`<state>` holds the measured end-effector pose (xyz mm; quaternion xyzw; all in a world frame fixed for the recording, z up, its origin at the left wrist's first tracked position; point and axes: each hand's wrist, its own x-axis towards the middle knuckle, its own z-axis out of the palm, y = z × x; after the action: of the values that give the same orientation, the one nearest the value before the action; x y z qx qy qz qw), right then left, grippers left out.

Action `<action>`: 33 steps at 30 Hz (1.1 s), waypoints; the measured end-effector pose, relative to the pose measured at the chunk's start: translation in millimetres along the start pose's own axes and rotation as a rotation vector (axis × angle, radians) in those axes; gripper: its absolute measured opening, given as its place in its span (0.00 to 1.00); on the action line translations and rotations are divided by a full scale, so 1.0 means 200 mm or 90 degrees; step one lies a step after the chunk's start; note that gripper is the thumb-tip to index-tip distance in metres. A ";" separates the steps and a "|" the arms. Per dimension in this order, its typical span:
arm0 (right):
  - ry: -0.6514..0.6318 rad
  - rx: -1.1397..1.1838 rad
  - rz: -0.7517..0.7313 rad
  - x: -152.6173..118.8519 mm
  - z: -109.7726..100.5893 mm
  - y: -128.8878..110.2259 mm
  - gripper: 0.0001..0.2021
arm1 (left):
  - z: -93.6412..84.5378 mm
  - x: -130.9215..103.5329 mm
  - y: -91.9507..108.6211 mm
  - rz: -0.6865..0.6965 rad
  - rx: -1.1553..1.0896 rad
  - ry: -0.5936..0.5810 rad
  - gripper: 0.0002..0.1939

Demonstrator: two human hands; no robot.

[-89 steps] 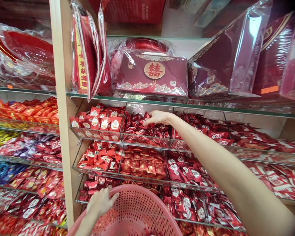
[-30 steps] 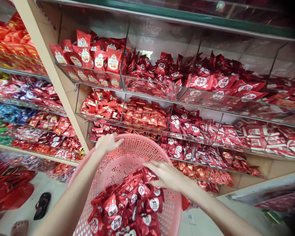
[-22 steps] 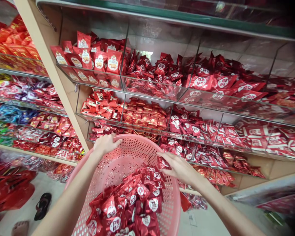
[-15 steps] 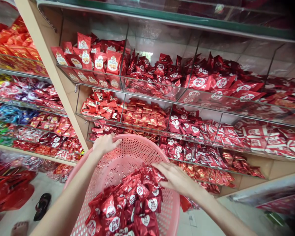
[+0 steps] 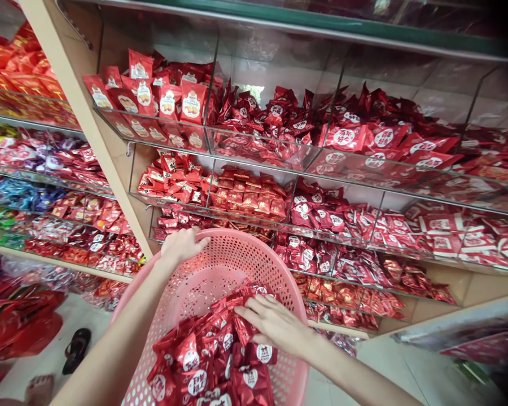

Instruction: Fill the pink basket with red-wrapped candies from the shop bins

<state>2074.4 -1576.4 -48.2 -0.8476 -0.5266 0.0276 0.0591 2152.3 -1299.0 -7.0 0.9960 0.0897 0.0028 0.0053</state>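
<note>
A pink perforated plastic basket [image 5: 237,242] is in front of me, tilted so its inside shows. Wrapped over its far left rim, my left hand [image 5: 182,246] grips the edge. Inside lies a heap of small red foil snack packets [image 5: 197,380] with white round labels. My right hand [image 5: 268,321] is over the right side of this heap. Between its fingers and thumb is a red packet [image 5: 243,330], partly covered by the hand.
Shelves with clear fronts [image 5: 258,152] hold rows of red packets ahead. More shelves with colourful sweets [image 5: 46,197] stand at left beyond a wooden upright [image 5: 80,129]. A black sandal [image 5: 77,349], a bare foot [image 5: 40,389] and red plastic bags [image 5: 29,321] are on the floor.
My right hand has moved left and slightly down, from the basket's right side to over the heap, carrying a red packet. The left hand stays on the rim.
</note>
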 end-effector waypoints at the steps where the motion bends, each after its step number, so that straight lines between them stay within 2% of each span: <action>1: -0.003 0.017 -0.001 0.00 -0.01 0.01 0.30 | 0.00 0.00 0.00 -0.001 0.000 0.000 0.35; 6: 0.005 0.112 0.000 -0.01 -0.08 0.02 0.28 | -0.01 0.00 0.01 0.003 0.003 -0.007 0.34; 9: 0.013 0.111 -0.012 -0.01 -0.09 -0.01 0.27 | -0.01 0.00 0.02 0.000 0.011 -0.002 0.33; 15: -0.027 0.011 -0.129 0.05 0.00 -0.13 0.25 | 0.00 0.01 0.02 0.003 0.004 -0.001 0.34; 19: 0.004 -0.055 -0.130 0.12 0.07 -0.16 0.18 | 0.00 0.01 0.04 0.009 0.007 0.006 0.35; 21: 0.019 -0.058 -0.114 0.15 0.09 -0.16 0.19 | 0.00 0.01 0.04 0.007 0.009 0.006 0.34; 26: 0.029 -0.012 -0.088 0.16 0.10 -0.16 0.26 | -0.01 0.00 0.04 0.002 0.004 0.007 0.34; 33: 0.044 0.138 -0.072 0.14 0.12 -0.14 0.28 | 0.00 0.00 0.03 0.008 0.002 0.019 0.33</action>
<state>2060.2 -1536.8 -68.9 -0.8054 -0.5654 0.0517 0.1702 2153.6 -1304.9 -7.1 0.9964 0.0834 0.0178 0.0022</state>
